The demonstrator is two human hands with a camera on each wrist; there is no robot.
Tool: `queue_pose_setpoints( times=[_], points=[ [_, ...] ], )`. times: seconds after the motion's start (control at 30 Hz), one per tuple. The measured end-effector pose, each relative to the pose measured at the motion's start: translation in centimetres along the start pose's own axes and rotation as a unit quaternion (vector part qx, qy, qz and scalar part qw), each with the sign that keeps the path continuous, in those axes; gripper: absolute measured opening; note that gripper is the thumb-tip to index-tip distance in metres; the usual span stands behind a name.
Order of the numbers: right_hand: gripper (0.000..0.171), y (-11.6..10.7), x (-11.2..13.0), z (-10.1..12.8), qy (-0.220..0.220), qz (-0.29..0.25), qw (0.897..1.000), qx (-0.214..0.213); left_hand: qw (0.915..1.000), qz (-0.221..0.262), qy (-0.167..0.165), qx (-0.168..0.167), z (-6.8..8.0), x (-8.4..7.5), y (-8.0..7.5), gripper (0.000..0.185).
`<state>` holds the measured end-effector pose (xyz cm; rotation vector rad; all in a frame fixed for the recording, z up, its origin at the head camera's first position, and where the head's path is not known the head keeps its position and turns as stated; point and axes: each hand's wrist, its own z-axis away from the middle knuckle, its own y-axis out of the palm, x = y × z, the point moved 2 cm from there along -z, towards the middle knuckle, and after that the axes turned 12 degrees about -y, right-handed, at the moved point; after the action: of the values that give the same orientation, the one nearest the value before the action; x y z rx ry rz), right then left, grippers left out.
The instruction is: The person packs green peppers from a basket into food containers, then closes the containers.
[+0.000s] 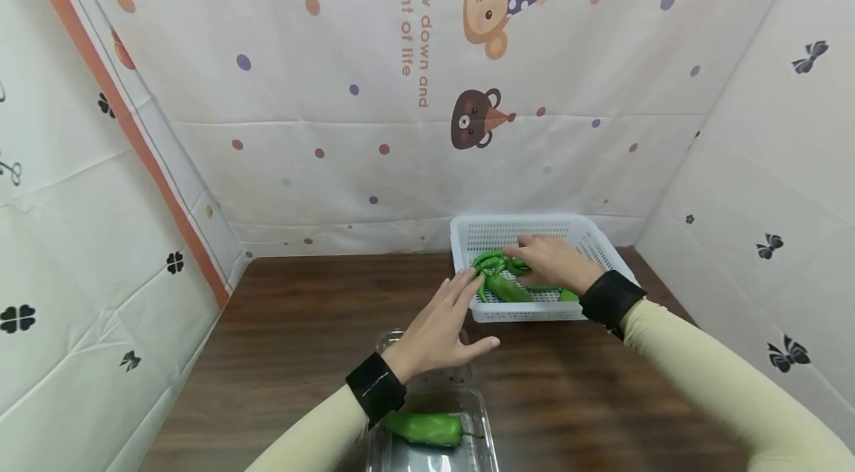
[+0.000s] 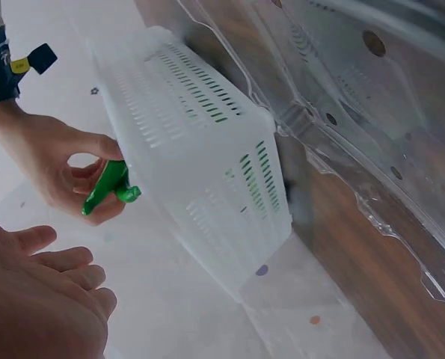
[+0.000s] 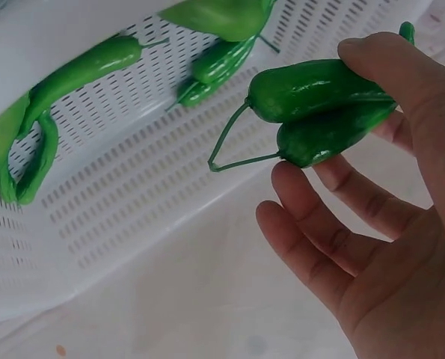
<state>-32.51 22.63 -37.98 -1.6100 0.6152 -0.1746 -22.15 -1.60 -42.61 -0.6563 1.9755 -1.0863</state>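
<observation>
In the right wrist view my right hand (image 3: 401, 232) pinches two glossy green peppers (image 3: 308, 93) joined by their stems, thumb above and fingers below. The head view places that hand over the white perforated basket (image 1: 528, 312), where more green peppers (image 1: 508, 289) lie. My left hand (image 1: 437, 335) is held out with straight fingers, just left of the basket's near corner, and grips nothing. Below it is an open clear plastic box (image 1: 486, 433) with one large green pepper (image 1: 429, 429) inside; my left hand and wrist partly cover the raised or folded-back lid (image 1: 390, 339).
The dark wooden table (image 1: 294, 338) carries the basket at its back right and the clear box at its front middle. Printed cloth walls (image 1: 320, 190) stand behind the table and along both sides.
</observation>
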Motion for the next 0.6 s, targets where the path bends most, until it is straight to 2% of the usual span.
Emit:
queue_pose_setpoints(
  times=[0.27, 0.6],
  points=[
    [0.062, -1.3, 1.7, 0.3, -0.006, 0.013, 1.000, 0.001, 0.9997, 0.003, 0.019, -0.012, 1.5, -0.4, -0.9, 0.094],
    [0.054, -2.6, 4.1, 0.1, -0.056, 0.023, 0.997, -0.055, 0.9994, 0.019, 0.028, -0.004, 2.9, -0.3, -1.4, 0.095]
  ],
)
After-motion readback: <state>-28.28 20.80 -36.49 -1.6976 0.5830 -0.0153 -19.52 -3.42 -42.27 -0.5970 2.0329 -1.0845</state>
